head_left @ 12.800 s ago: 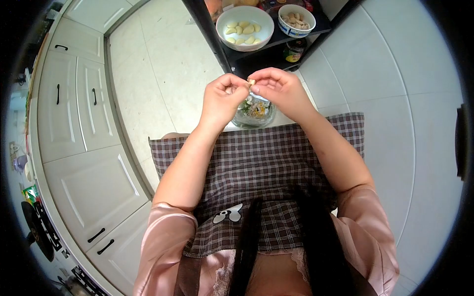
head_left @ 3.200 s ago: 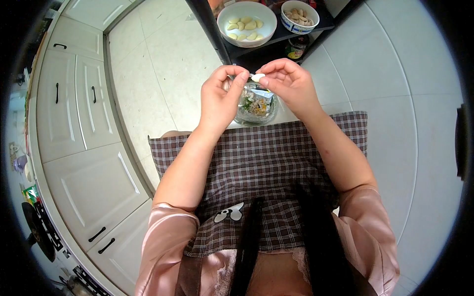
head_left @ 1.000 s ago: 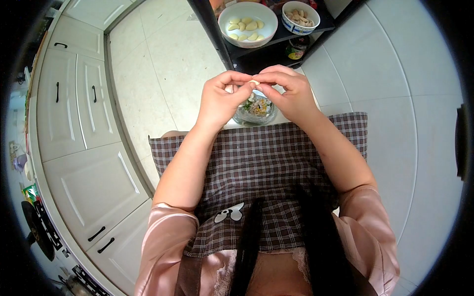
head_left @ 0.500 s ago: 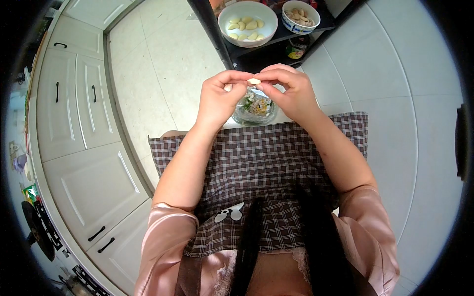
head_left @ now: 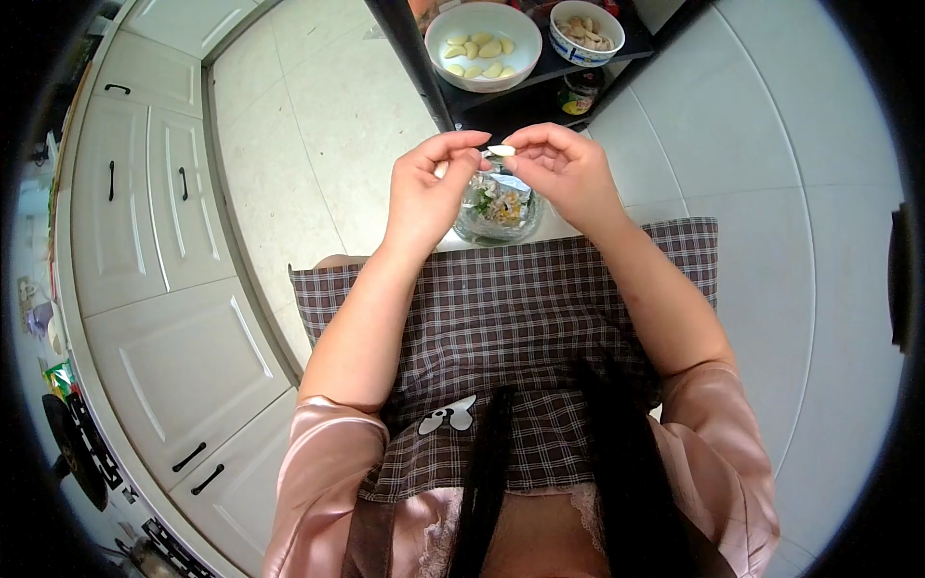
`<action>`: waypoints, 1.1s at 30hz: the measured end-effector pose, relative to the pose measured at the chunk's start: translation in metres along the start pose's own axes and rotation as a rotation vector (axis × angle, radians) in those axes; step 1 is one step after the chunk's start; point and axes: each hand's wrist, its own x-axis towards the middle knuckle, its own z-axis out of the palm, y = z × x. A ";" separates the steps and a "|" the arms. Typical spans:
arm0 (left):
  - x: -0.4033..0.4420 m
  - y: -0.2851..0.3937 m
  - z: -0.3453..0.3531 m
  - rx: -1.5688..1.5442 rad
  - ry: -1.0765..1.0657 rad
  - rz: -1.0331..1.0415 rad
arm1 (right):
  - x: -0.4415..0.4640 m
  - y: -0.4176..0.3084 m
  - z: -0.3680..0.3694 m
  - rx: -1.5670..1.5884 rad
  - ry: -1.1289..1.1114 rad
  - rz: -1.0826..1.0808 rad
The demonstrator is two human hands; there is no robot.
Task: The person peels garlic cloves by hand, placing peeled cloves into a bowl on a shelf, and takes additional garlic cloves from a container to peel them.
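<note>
Between the thumb and fingertips of my right hand (head_left: 564, 173) is a pale peeled garlic clove (head_left: 502, 150). Close by on the left, my left hand (head_left: 434, 183) has its thumb and forefinger slightly apart near the clove. A small white piece (head_left: 441, 170), perhaps another clove, shows in its curled fingers, mostly hidden. Below both hands stands a clear glass container (head_left: 472, 229) with peelings, green bits and yellowish scraps in it. Further back, a white bowl (head_left: 434, 63) holds several peeled cloves, and a smaller patterned bowl (head_left: 583, 56) holds unpeeled-looking garlic.
Both bowls are on a black shelf rack (head_left: 540, 79), with a dark jar (head_left: 581, 91) on the level below. A checked apron (head_left: 520, 328) covers my lap. White cabinets (head_left: 173, 366) line the left, and a pale tiled surface (head_left: 742, 241) is at the right.
My hands have parted slightly at the fingertips. The garlic clove, earlier between both hands, is now in the right hand's fingers. The bowls have not moved.
</note>
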 end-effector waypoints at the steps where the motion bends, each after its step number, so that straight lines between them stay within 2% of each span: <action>1: 0.000 0.002 0.000 0.021 0.011 -0.007 | 0.000 0.000 0.000 0.196 0.005 0.163; 5: -0.002 -0.001 0.001 0.103 0.027 0.032 | 0.001 0.000 -0.004 0.289 -0.041 0.279; 10: -0.001 -0.001 0.000 0.097 0.031 0.031 | 0.002 0.000 -0.003 0.476 0.006 0.397; 18: 0.001 -0.015 -0.003 0.173 -0.004 -0.036 | 0.002 0.011 -0.006 0.478 -0.003 0.410; 21: 0.000 -0.016 -0.003 0.283 -0.081 -0.151 | 0.006 0.011 -0.008 0.409 0.036 0.364; 24: 0.000 -0.017 0.000 0.045 -0.190 -0.320 | 0.018 0.003 -0.007 0.367 0.105 0.285; 25: 0.001 -0.016 0.000 0.045 -0.188 -0.317 | 0.025 0.000 -0.007 0.349 0.144 0.236; 27: 0.002 -0.013 0.001 -0.184 -0.248 -0.500 | 0.038 -0.002 -0.012 0.274 0.118 0.220; 29: 0.003 -0.017 0.002 -0.268 -0.251 -0.500 | 0.048 -0.002 -0.011 0.472 0.033 0.086; 31: 0.004 -0.018 0.004 -0.349 -0.257 -0.501 | 0.048 -0.001 -0.011 0.500 -0.004 0.110; 33: 0.006 -0.014 0.005 -0.414 -0.215 -0.419 | 0.042 -0.001 -0.008 0.185 -0.067 0.045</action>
